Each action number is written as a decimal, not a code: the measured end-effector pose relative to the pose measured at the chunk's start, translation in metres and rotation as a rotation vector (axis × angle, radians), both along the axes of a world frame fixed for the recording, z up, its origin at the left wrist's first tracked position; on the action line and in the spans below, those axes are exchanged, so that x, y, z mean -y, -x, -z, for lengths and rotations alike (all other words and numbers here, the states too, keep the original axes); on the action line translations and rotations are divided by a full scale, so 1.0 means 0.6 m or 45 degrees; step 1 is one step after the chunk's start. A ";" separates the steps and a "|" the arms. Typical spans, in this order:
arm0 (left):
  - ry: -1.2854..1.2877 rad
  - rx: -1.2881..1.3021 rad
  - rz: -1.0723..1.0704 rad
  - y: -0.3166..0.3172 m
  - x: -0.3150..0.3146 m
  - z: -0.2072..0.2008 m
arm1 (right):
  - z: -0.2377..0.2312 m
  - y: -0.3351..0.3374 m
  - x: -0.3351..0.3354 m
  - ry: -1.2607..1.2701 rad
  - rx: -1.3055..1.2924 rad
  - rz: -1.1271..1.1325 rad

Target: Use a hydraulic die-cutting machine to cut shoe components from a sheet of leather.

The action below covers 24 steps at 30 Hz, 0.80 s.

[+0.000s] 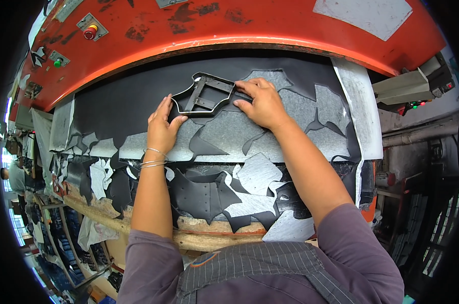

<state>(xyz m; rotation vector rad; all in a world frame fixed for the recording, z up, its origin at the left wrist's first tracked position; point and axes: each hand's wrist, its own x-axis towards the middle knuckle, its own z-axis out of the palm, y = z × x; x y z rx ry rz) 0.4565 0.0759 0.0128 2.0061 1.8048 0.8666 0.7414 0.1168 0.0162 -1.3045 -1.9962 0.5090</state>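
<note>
A metal cutting die [195, 95], a curved outline with flat bars across its inside, lies on a dark sheet material [123, 104]. My left hand [161, 124] grips its left end, thumb at the near edge and fingers along the side. At its right end, my right hand [264, 104] holds the rim between thumb and fingers. To the right of the die, shaped pieces have been cut out of the sheet, and a grey fibrous layer [285, 139] shows through the gaps. Dark strips of the sheet remain between these cutouts.
A red machine beam [229, 30] spans the far side, with a red button [90, 32] and a green one [58, 62] at left. Dark and grey offcuts [260, 175] cover the near ledge. A grey box with lights [404, 87] juts in at right. Another person [15, 177] stands far left.
</note>
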 end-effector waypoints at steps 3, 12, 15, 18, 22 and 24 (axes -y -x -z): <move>-0.030 -0.059 0.070 0.003 0.001 0.003 | 0.000 -0.008 0.001 0.016 0.028 0.029; -0.040 -0.167 0.072 -0.006 -0.001 0.003 | -0.003 -0.011 -0.001 -0.006 0.086 0.039; -0.058 -0.155 0.085 -0.002 -0.001 0.005 | 0.003 -0.011 -0.003 -0.042 0.074 0.010; -0.079 -0.172 0.091 0.002 0.004 0.007 | 0.012 -0.008 -0.002 -0.085 0.094 0.001; -0.098 -0.200 0.074 -0.001 0.005 0.014 | 0.013 -0.007 0.003 -0.075 0.132 0.016; -0.093 -0.197 0.070 -0.010 0.002 0.025 | 0.018 -0.013 0.004 -0.077 0.157 0.033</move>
